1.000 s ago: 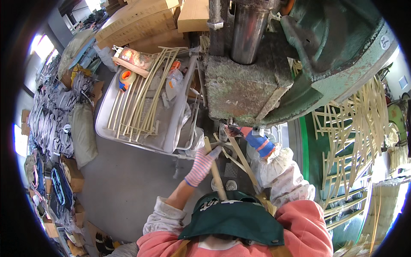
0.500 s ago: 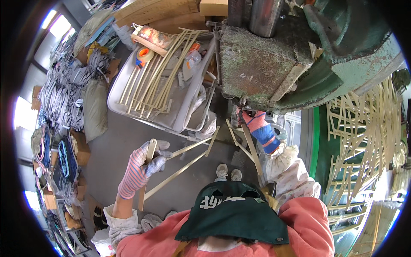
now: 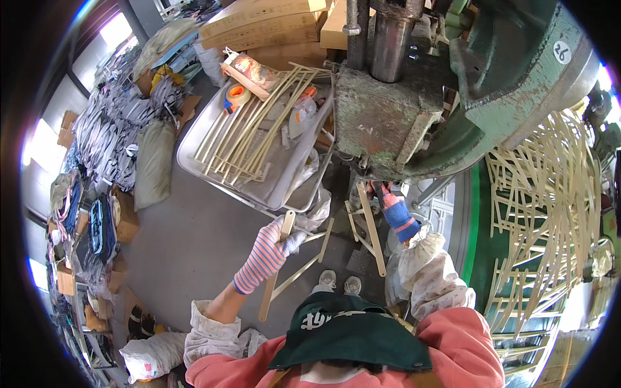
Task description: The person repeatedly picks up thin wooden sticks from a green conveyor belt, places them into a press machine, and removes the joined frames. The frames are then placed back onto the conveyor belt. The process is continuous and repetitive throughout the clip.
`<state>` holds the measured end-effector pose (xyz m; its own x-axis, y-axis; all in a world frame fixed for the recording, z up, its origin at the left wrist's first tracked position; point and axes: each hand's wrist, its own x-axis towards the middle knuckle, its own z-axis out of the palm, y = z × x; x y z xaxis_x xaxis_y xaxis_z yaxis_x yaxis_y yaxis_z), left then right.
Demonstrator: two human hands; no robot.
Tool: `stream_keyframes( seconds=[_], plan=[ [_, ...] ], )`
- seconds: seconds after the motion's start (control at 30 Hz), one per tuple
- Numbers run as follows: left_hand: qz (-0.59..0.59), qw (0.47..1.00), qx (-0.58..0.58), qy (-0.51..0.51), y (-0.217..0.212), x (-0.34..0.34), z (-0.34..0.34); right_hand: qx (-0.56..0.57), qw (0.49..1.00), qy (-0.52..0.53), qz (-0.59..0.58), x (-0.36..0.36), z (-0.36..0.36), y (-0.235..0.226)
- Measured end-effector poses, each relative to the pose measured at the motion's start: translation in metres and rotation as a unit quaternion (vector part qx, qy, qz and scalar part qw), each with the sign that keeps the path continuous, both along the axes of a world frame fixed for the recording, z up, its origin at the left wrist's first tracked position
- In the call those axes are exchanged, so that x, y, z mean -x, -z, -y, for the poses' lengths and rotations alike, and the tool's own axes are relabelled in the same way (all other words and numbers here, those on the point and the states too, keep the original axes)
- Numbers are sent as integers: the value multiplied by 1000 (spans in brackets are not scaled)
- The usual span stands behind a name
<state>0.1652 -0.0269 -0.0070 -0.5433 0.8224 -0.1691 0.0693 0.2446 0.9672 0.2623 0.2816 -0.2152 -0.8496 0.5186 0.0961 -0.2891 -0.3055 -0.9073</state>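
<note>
My left hand (image 3: pixel 264 253), in a striped knit glove with grey fingers, is closed round the near bar of a cream slatted frame (image 3: pixel 265 301). Two thin rungs run from that bar to a shorter-looking bar farther right. My right hand (image 3: pixel 398 216), in a red and blue glove, reaches under the head of a green press (image 3: pixel 388 116). Its fingers are curled and partly in shadow; what they grip is hidden. Just left of them, a second cream slatted frame (image 3: pixel 372 233) hangs or stands below the press head, its longer bar slanting down toward me.
A white tub (image 3: pixel 187 152) at the far left of the press holds several cream frames, a tape roll (image 3: pixel 236 97) and a packet. Many cream frames (image 3: pixel 543 194) are piled at the right. Grey cloth bundles (image 3: pixel 103 136) and boxes line the left side.
My left hand has moved right with its frame, closer to the press. The second frame's long bar now stands apart from my right fingers, which stay under the press head. The view has shifted slightly.
</note>
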Motion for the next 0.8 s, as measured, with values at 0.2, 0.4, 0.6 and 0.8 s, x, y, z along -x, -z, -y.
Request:
stream_keyframes(
  seconds=[0.2, 0.4, 0.6, 0.8],
  plan=[
    [-9, 999, -39, 33, 10, 13, -3, -216, 973, 31, 80, -8, 7, -35],
    [10, 997, -30, 68, 10, 26, -3, -93, 984, 59, 140, 3, 25, -71],
    [17, 993, -61, 100, -21, 38, 2, -366, 853, 163, 334, -16, 44, -108],
    [54, 998, -41, -12, -85, 70, 76, 169, 977, 127, -33, -67, 163, -77]
  ],
)
